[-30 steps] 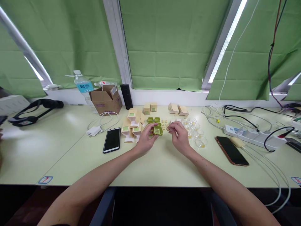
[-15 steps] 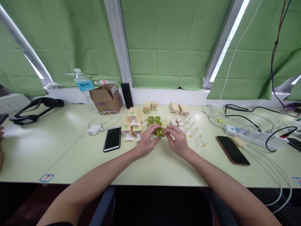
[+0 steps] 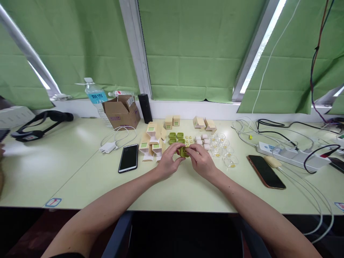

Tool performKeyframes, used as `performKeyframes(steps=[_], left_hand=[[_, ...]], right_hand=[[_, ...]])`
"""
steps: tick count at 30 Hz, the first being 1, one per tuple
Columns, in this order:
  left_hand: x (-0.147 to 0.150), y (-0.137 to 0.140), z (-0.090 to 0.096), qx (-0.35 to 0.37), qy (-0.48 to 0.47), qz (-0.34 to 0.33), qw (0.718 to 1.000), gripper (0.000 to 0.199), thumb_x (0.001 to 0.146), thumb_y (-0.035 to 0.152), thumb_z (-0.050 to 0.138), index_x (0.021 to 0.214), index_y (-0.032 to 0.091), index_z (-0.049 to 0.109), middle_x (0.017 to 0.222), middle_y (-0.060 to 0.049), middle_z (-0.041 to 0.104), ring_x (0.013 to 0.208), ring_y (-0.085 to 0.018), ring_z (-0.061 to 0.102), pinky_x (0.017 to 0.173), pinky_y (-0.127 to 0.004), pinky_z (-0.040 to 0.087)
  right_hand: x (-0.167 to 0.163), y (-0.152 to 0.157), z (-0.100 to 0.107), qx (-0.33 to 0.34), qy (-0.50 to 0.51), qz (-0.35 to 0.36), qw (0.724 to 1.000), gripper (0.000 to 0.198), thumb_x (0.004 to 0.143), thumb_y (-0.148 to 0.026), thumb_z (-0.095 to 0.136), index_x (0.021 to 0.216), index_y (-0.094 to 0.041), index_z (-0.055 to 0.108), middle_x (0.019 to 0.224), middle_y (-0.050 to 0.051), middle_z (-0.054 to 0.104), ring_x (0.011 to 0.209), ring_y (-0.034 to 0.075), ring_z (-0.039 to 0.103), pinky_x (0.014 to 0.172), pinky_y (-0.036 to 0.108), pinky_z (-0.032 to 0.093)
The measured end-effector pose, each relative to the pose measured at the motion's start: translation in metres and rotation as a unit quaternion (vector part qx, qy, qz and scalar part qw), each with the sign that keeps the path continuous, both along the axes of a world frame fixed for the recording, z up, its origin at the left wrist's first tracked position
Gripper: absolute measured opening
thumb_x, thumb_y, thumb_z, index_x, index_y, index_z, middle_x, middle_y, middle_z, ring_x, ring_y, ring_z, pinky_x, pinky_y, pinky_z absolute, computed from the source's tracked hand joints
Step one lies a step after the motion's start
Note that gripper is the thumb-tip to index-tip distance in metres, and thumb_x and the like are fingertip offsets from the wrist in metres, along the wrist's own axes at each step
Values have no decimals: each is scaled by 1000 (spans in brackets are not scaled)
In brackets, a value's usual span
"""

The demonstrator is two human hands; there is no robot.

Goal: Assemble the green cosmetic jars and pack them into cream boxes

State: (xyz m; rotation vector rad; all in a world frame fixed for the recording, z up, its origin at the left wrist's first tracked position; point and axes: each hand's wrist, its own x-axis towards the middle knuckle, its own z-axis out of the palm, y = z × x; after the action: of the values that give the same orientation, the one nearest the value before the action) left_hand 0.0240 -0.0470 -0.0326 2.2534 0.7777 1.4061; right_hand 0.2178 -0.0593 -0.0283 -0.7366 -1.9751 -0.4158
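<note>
Between my hands is a small olive-green square cup [image 3: 184,152], its opening tipped toward me. My left hand [image 3: 170,160] grips its left side between thumb and fingers. The pinched fingers of my right hand [image 3: 202,160] reach into the opening from the right; whatever they hold is hidden. Just behind stand several more green cups [image 3: 176,135] in rows. Tiny pale yellow pieces [image 3: 189,137] lie beside them. Right of these are several white rounded pieces [image 3: 205,141] and clear plastic covers [image 3: 220,146] with yellow spots.
Left of my hands are opened beige cartons [image 3: 152,145], a black phone [image 3: 128,158] and a white charger [image 3: 108,147]. Farther back stand a brown box [image 3: 122,113] and a water bottle [image 3: 97,98]. A power strip [image 3: 291,156], cables and another phone [image 3: 266,171] occupy the right.
My right fingers have moved slightly left, into the cup's opening. The pale yellow ring visible there before is now covered. My left hand keeps its grip on the cup.
</note>
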Motion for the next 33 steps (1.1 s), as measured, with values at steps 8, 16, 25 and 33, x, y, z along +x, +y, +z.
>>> performKeyframes(steps=[8, 16, 25, 33], left_hand=[[1, -1, 1, 4, 2, 4, 1000, 43, 89, 9, 69, 129, 24, 61, 120, -9, 68, 100, -19, 65, 82, -34, 59], [0, -1, 1, 9, 8, -6, 1000, 41, 91, 13, 70, 129, 25, 61, 121, -10, 69, 109, -23, 66, 84, -36, 59], [-2, 0, -2, 8, 17, 1, 1000, 38, 92, 18, 71, 128, 26, 63, 123, -10, 69, 114, -25, 65, 94, -43, 58], [-3, 0, -2, 11, 18, -14, 1000, 39, 91, 19, 72, 129, 26, 64, 122, -10, 69, 114, -25, 65, 94, -42, 58]], right_hand=[[0, -2, 0, -12, -48, -83, 995, 23, 101, -8, 48, 101, -16, 70, 95, 11, 69, 82, 20, 63, 64, 30, 50], [0, -4, 3, 11, -32, -112, 993, 16, 100, -13, 57, 96, -18, 72, 92, 7, 70, 77, 16, 61, 58, 28, 38], [-3, -7, -1, -26, 12, -94, 995, 19, 100, -16, 57, 94, -22, 75, 87, 6, 67, 75, 16, 59, 53, 26, 35], [-2, -6, -5, -22, 17, -65, 997, 24, 101, -14, 57, 90, -21, 77, 78, 3, 61, 63, 11, 53, 50, 24, 35]])
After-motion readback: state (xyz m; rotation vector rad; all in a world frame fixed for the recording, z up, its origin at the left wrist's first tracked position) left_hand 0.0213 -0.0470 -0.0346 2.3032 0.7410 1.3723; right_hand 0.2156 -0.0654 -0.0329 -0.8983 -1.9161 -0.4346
